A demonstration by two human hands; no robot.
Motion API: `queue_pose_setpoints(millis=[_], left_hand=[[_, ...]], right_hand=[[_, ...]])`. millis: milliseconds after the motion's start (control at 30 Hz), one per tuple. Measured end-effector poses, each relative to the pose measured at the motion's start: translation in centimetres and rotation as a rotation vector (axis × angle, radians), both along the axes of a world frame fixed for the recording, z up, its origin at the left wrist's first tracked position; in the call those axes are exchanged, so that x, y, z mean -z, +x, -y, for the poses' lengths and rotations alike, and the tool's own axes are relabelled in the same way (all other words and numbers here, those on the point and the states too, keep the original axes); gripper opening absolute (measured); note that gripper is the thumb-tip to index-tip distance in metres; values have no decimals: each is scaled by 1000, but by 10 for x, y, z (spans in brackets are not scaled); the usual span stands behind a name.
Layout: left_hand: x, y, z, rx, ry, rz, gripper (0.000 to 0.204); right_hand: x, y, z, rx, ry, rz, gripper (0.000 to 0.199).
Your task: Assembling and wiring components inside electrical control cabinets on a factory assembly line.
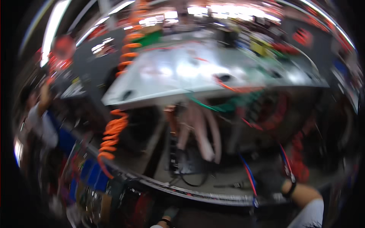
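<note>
One view is all we have, the head camera, and it is smeared with motion, so we read it with care.

Our right hand point(268, 182) comes in from the lower right, dark over the fingers, with a black band at the wrist. It reaches into the open underside of a machine. We cannot tell whether its grip is open or closed; the blur hides the fingers. Just left of that grip run the red and blue wires point(248, 171), slanting down toward the lower rim, close to the hand, but we cannot tell if they touch it. Further left of the grip lies a black cable point(192, 181) looped on the machine floor, and above it hang pale hoses point(203, 131).

Our left hand point(165, 222) barely shows at the lower edge, well apart from the wires; its grip cannot be told either.

Far above both grips spreads a shiny metal panel point(178, 74). An orange coiled hose point(112, 136) hangs well to the left, and another person point(40, 117) stands beyond it.

We judge the work here to be handling those wires. To do it well, we hold the head steady, take each wire singly near its end, and keep clear of the hoses and the looped cable.
</note>
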State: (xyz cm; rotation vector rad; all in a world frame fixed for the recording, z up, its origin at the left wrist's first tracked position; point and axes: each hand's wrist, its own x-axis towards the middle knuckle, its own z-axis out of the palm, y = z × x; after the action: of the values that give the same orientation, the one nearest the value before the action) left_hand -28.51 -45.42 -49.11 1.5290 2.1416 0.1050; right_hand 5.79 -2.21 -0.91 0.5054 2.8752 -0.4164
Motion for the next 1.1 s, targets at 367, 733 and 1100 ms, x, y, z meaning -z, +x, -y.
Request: queue_pose_setpoints(millis=[367,733,1100], left_hand=[[-317,62,-98,-493,739,276,21],[-428,41,-175,-467,672,-268,50],[-424,44,-231,-341,356,-205,48]], right_hand=[[0,58,34,255,88,-28,49],[32,88,43,386,159,-254,51],[10,92,52,407,166,-627,43]])
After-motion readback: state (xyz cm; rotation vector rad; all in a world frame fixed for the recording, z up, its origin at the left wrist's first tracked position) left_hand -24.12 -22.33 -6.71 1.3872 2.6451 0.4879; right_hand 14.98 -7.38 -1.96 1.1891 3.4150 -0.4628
